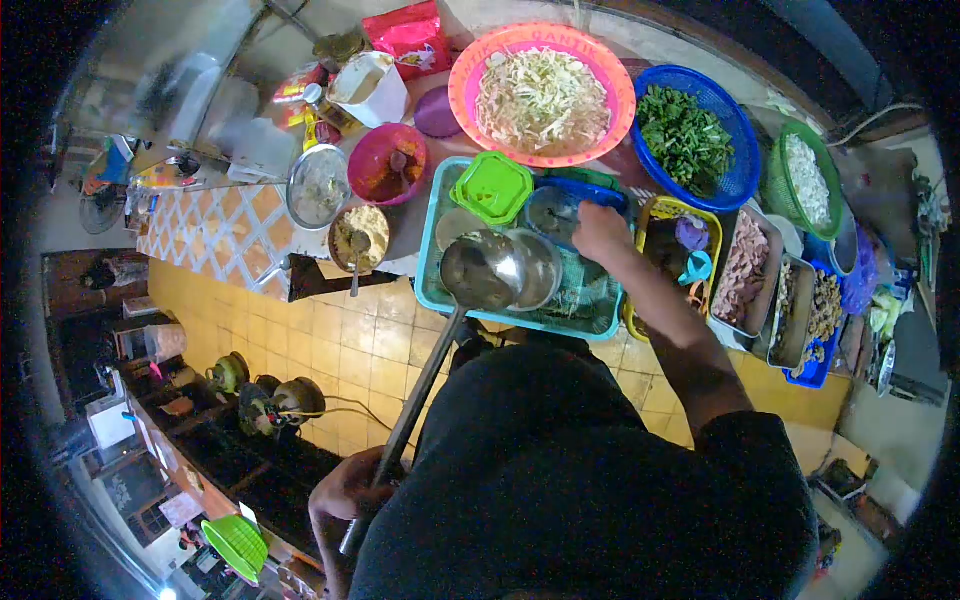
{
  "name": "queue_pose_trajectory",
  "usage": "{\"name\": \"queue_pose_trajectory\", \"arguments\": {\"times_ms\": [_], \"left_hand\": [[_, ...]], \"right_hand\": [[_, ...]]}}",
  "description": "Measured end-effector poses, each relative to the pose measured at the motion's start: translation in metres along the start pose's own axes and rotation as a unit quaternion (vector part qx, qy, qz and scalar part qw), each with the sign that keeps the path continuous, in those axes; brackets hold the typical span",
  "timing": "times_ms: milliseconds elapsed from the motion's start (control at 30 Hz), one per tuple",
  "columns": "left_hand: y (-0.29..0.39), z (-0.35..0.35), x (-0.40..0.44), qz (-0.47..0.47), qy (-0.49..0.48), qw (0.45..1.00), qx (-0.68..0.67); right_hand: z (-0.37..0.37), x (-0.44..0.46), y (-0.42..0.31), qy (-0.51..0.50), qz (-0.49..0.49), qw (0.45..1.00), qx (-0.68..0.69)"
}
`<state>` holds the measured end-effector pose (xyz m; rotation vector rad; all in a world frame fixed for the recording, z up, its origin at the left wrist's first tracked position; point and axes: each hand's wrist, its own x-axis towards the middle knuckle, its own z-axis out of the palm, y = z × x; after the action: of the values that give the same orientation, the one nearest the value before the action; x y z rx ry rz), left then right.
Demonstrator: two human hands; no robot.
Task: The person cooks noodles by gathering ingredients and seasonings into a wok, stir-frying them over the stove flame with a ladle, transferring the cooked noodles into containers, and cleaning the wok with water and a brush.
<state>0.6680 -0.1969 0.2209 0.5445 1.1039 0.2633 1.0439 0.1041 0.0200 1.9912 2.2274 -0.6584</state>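
My left hand [352, 486] is wrapped round the long handle of a large metal ladle [482, 270]. The ladle's round bowl is over a teal tray [428, 250] of containers. At the tray's far right, my right hand [602, 234] is at a clear round tub [552, 212], its fingers curled down at the rim. What those fingers hold, if anything, is hidden. Beside the tub are a green-lidded box [492, 188] and a clear round container [540, 268], partly behind the ladle.
Behind the tray stand an orange-rimmed basin [464, 100] of shredded cabbage and a blue basket [745, 130] of cut greens. To the right are a yellow tray [716, 225] and a metal pan of meat strips [745, 262]. A bowl of yellowish powder [372, 235] stands left.
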Motion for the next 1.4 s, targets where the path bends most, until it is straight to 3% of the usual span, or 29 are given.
{"name": "queue_pose_trajectory", "arguments": {"times_ms": [33, 167, 233, 467, 533, 633, 767, 833, 867, 967, 1067, 1133, 1267, 1400], "left_hand": [[-0.003, 0.001, 0.001, 0.01, 0.005, 1.0, -0.001], [-0.01, -0.002, 0.006, -0.032, 0.018, 0.997, 0.069], [-0.01, -0.007, 0.006, 0.017, -0.001, 0.991, 0.133], [0.018, -0.001, 0.015, -0.019, -0.007, 0.996, 0.092], [0.03, 0.0, 0.019, -0.041, -0.004, 0.983, 0.179], [0.027, -0.003, 0.027, -0.046, 0.003, 0.982, 0.185], [0.018, -0.014, 0.032, -0.018, -0.032, 0.991, 0.126], [0.016, -0.016, 0.035, -0.022, -0.029, 0.991, 0.128], [0.019, -0.015, 0.035, -0.022, -0.029, 0.991, 0.127], [0.029, -0.009, 0.033, -0.052, -0.023, 0.987, 0.152], [0.025, -0.014, 0.032, -0.037, -0.026, 0.969, 0.242], [0.013, -0.017, 0.031, -0.028, -0.048, 0.989, 0.138], [0.014, -0.008, 0.028, -0.009, -0.032, 0.991, 0.128], [0.026, 0.004, 0.025, -0.023, -0.001, 0.993, 0.117]], "right_hand": [[0.001, 0.004, -0.002, -0.03, 0.039, 0.998, 0.036], [0.009, 0.007, 0.022, 0.006, 0.018, 0.995, 0.095], [0.01, -0.002, 0.033, 0.036, 0.007, 0.988, 0.152], [0.006, -0.03, 0.058, 0.076, 0.005, 0.967, 0.244], [-0.006, -0.043, 0.057, 0.075, 0.041, 0.961, 0.263], [-0.022, -0.06, 0.048, 0.103, 0.034, 0.954, 0.279], [-0.049, -0.093, 0.014, 0.108, -0.035, 0.962, 0.248], [-0.049, -0.102, 0.004, 0.128, -0.064, 0.98, 0.14], [-0.046, -0.098, 0.004, 0.126, -0.028, 0.99, 0.057], [-0.044, -0.072, 0.012, 0.099, 0.013, 0.995, 0.015], [-0.029, -0.046, 0.006, 0.119, -0.016, 0.993, 0.01], [-0.014, -0.025, 0.0, 0.106, -0.01, 0.994, 0.005], [-0.004, -0.007, -0.007, 0.05, 0.018, 0.998, 0.02], [0.003, -0.008, 0.019, 0.076, -0.01, 0.995, 0.06]]}}
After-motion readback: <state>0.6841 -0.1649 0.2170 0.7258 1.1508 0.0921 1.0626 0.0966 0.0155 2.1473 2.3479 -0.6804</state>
